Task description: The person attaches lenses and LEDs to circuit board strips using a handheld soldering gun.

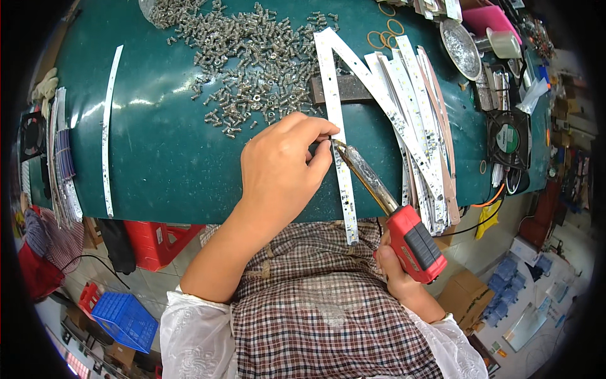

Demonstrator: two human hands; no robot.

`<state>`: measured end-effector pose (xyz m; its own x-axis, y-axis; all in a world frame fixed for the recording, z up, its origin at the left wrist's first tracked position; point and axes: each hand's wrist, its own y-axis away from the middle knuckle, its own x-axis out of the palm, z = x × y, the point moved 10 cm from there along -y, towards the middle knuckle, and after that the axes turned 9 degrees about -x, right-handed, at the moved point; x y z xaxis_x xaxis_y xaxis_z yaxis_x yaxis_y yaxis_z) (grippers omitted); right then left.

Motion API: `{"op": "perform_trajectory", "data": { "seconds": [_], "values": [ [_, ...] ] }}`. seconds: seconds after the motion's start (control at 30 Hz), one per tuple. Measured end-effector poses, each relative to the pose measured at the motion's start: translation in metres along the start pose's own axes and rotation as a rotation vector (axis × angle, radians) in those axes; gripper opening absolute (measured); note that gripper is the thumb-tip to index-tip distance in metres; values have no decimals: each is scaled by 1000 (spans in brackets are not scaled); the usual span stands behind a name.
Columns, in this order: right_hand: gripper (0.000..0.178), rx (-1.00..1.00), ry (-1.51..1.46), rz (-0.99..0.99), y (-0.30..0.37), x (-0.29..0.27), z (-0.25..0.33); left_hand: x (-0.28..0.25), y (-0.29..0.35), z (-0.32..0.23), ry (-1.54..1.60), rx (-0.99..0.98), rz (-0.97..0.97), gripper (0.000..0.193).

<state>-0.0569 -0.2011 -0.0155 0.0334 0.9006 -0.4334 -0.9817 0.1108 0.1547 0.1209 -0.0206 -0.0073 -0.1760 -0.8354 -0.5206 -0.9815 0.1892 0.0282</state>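
My right hand (pixel 396 273) is wrapped round a red and black soldering iron (pixel 413 243), whose metal barrel slants up and left. Its tip meets a narrow white LED strip (pixel 346 192) close to my left fingertips. My left hand (pixel 282 158) is closed in a pinch at the strip's left edge; whatever is between thumb and forefinger is too small to make out. The strip overhangs the table's near edge, and its far part crosses a dark block (pixel 353 89). Another white strip (pixel 369 79) slants from its far end across a stack of similar strips (pixel 410 120).
Small metal fittings (pixel 255 57) are heaped on the green table (pixel 170 170). A lone strip (pixel 108 139) lies left. To the right are a metal dish (pixel 461 47), a small fan (pixel 509 139) and rubber bands (pixel 377 40). A red stool (pixel 158 243) stands below the near edge.
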Motion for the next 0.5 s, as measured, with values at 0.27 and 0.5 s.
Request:
{"op": "perform_trajectory", "data": {
  "seconds": [0.27,0.5],
  "values": [
    [22,22,39,-7,2,0,-2,0,0,1,9,16,-27,19],
    [21,15,79,0,4,0,0,0,0,1,-7,7,-24,19]
  ]
}}
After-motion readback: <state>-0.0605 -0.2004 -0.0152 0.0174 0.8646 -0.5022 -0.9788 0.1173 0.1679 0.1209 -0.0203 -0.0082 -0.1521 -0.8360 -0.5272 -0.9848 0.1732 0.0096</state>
